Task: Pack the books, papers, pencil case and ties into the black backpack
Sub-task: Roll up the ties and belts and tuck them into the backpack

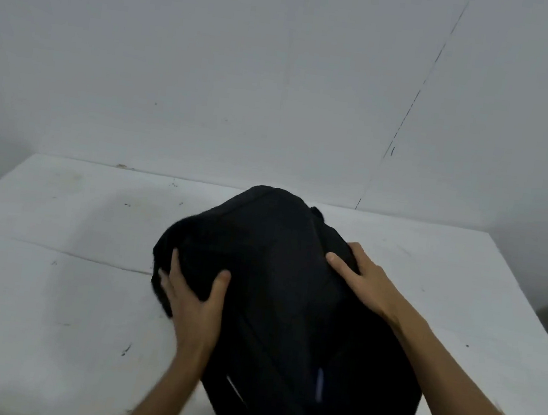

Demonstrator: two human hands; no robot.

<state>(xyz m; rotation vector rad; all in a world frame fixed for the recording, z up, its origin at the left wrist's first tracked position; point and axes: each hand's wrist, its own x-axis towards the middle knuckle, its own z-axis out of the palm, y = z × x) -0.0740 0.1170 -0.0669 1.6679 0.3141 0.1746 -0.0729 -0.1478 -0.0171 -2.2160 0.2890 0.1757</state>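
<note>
We look down on the black backpack (pixel 278 276), which lies bulging on a scuffed white table (pixel 49 283) with its far end towards a pale wall (pixel 214 62). Our left hand (pixel 196 297) grips its left shoulder, thumb on top and fingers curled round the edge, while our right hand (pixel 364 277) clasps the right side in the same way. The picture is blurred, so we cannot make out zips or openings.
</note>
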